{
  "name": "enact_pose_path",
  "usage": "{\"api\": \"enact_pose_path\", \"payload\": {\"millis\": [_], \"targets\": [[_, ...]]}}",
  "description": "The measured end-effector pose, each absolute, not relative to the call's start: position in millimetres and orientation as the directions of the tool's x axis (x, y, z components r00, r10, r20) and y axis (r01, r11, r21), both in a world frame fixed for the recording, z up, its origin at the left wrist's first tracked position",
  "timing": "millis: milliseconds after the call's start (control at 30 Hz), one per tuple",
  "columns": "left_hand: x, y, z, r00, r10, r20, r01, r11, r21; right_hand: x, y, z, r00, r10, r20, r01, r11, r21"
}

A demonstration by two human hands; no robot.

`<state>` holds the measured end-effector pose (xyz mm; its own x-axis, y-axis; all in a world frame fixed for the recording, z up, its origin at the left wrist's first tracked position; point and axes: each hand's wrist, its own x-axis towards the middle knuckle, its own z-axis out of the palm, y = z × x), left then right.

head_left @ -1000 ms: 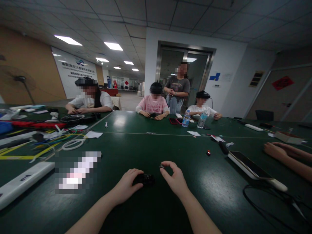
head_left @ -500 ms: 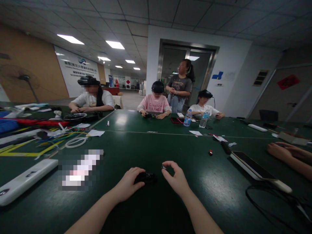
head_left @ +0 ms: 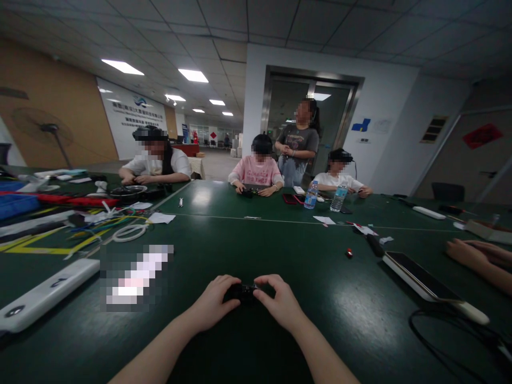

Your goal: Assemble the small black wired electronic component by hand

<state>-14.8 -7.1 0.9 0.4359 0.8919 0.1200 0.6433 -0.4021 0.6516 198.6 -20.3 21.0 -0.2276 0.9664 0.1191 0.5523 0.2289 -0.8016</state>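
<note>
My left hand [head_left: 218,300] grips the left end of a small, glossy black object [head_left: 247,293] close to the dark green table. Its exact kind is too dark to make out. My right hand [head_left: 280,298] is pinched at the other end of it, thumb and index finger meeting the object's right tip. A small shiny piece [head_left: 256,286] shows between those right fingertips, mostly hidden by them.
A blurred-out bright patch [head_left: 140,274] and a long white device [head_left: 50,294] lie left. Right are a small red item [head_left: 349,253], a dark-screened slab [head_left: 422,277], a black cable [head_left: 416,330] and another person's hands [head_left: 476,253]. Bottles [head_left: 311,195] and seated people are beyond.
My right hand has moved left, bringing the small shiny piece from apart to the right end of the black object. My left hand keeps its grip. The view has shifted slightly.
</note>
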Motion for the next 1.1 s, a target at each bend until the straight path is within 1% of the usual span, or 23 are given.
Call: {"api": "enact_pose_path", "payload": {"millis": [167,400,700,1100], "targets": [[-14.8,-6.4,-1.2,0.441,0.887,0.137,0.650,-0.421,0.632,194.0,-19.9,19.2,-0.269,0.956,0.116,0.547,0.251,-0.799],[-13.9,-5.9,-2.4,0.442,0.884,0.155,0.650,-0.435,0.624,189.5,-16.3,12.8,-0.317,0.939,0.134,0.573,0.302,-0.762],[-13.6,-5.4,-2.6,0.446,0.880,0.165,0.639,-0.442,0.630,183.3,-18.3,17.8,-0.376,0.923,0.077,0.686,0.333,-0.647],[-14.9,-3.4,-7.4,0.445,0.884,0.146,0.662,-0.434,0.611,183.2,-22.8,22.6,-0.366,0.929,0.053,0.685,0.307,-0.661]]}}
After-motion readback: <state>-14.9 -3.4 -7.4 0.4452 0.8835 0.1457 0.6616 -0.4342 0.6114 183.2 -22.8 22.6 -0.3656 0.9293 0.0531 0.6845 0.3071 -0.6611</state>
